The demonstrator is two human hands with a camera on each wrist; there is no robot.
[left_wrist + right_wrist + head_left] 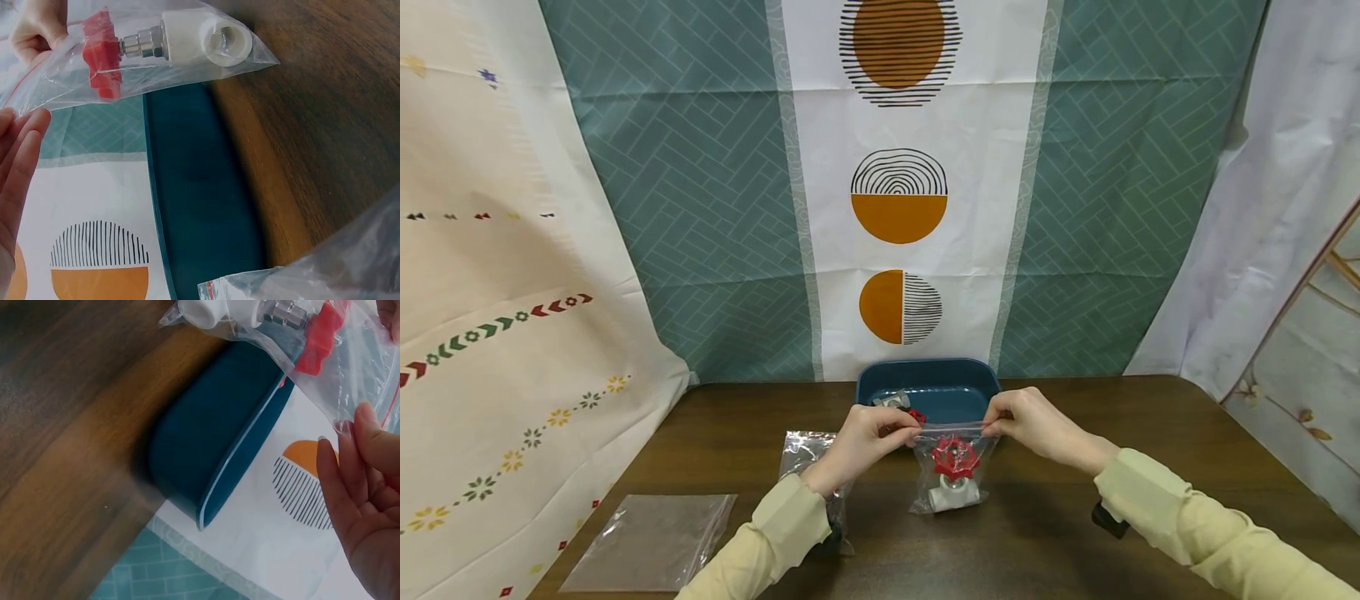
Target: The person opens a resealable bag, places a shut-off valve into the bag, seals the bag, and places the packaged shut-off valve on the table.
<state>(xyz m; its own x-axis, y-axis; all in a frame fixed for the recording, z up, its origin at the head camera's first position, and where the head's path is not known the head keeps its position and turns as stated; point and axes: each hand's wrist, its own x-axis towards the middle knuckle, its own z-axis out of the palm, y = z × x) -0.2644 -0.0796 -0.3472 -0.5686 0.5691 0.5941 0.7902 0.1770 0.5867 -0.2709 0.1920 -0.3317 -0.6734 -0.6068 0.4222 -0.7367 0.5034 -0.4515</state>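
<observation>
Pale yellow sleeves come in nearest the head camera and lead up to both hands, with a small black device below the right cuff. The left hand pinches one top corner of a clear zip bag and the right hand pinches the other, so the bag hangs between them. Inside it, lower than the fingertips, is a valve, its red wheel above a white pipe piece. Just beyond the hands, a dark blue tub stands on the brown table, a red part and a pale item in its end nearer the left hand. Another clear bag lies partly hidden by the left forearm; a flat clear bag lies farther out to the left of that hand. Behind everything hangs a patterned cloth. From the left wrist, a metal stem shows between wheel and pipe piece, and the right hand holds the bag's far side. From the right wrist, thumb and finger grip the bag's edge near its red seal strip, the tub just past the hand.
</observation>
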